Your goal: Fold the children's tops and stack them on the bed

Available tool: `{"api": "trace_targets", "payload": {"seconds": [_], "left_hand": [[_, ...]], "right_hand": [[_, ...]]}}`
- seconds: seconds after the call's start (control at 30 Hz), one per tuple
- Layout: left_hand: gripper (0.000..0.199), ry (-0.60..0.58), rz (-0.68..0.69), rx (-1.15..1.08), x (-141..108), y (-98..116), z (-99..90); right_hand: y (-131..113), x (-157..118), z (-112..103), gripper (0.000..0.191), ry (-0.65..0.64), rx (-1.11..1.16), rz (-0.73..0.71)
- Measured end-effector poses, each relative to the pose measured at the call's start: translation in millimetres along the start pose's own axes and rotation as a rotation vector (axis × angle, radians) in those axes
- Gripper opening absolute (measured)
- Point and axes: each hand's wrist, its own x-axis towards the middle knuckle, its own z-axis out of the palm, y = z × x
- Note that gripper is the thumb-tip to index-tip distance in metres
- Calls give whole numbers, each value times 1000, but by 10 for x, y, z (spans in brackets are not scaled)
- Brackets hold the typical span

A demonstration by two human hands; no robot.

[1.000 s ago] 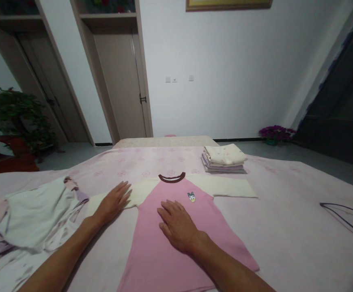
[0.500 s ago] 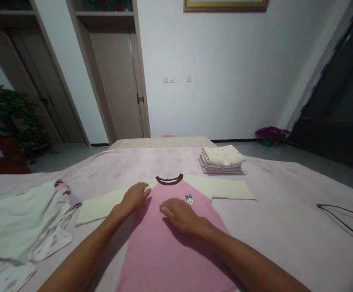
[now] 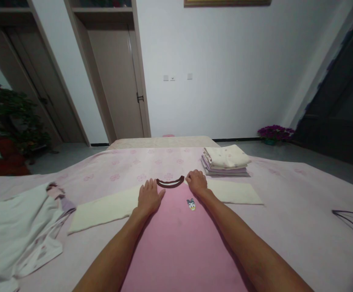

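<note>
A pink long-sleeved shirt (image 3: 179,239) with cream sleeves, a dark brown collar and a small duck-face print lies spread on the bed, collar away from me. My left hand (image 3: 149,198) rests flat on its left shoulder beside the collar, fingers stretched and slightly apart. At the right end of the collar, my right hand (image 3: 197,182) has its fingers curled down onto the shoulder cloth, closed on it. The fingertips of that hand are partly hidden. Both sleeves reach out sideways past my hands.
A neat stack of folded clothes (image 3: 227,161) sits beyond the right sleeve. Loose white clothes (image 3: 12,227) are heaped at the left. A thin black wire loop (image 3: 351,219) lies at the right. The bed has a pale pink flowered sheet (image 3: 289,227).
My left hand has moved right and come down flat on the shoulder. My right hand has gone from over the chest forward to the right of the collar, uncovering the duck print.
</note>
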Motion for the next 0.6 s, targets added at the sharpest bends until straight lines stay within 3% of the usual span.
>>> {"api": "trace_targets", "payload": {"seconds": [0.3, 0.47, 0.6], "left_hand": [[72, 16, -46, 41, -10, -6, -44], [54, 134, 45, 69, -93, 87, -153], [47, 111, 232, 51, -290, 132, -252]], "right_hand": [[8, 34, -66, 23, -1, -66, -28], [-247, -394, -90, 45, -36, -76, -113], [-370, -854, -88, 62, -194, -23, -213]]}}
